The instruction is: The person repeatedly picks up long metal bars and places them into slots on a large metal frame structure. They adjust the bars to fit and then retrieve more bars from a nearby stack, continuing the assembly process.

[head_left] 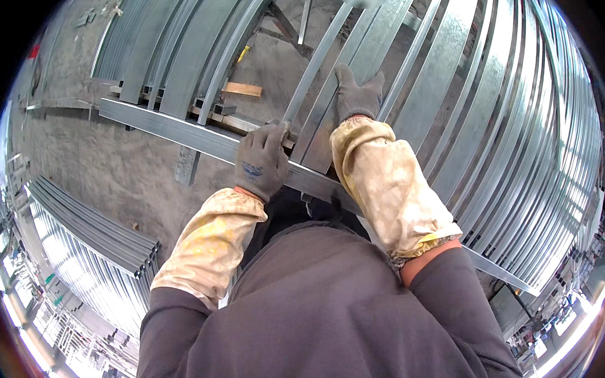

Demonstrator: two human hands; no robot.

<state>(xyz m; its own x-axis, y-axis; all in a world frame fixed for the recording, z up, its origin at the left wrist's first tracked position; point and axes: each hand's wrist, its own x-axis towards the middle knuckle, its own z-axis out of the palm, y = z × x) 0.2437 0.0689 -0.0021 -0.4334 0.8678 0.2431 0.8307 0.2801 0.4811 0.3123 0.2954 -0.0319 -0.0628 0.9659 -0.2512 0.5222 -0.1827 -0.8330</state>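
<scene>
My left hand (261,161), in a dark grey work glove, is at the front metal rail (182,133). Its fingers are curled at the near end of a narrow metal tube (317,63), and the fingertips are partly hidden. Farther out, my right hand (359,95) lies over a wide grey metal tube (323,125) with the thumb spread from the fingers. That glove matches the left one. Stained pale sleeve covers reach up both forearms. Long metal tubes, wide and narrow, run away from me across the rail.
On the right, many tubes (488,103) lie side by side. More wide tubes (202,47) rest at the left, near an orange-brown block (243,89) between the bars. A stack of metal profiles (95,226) stands at the lower left above the grey floor (79,143).
</scene>
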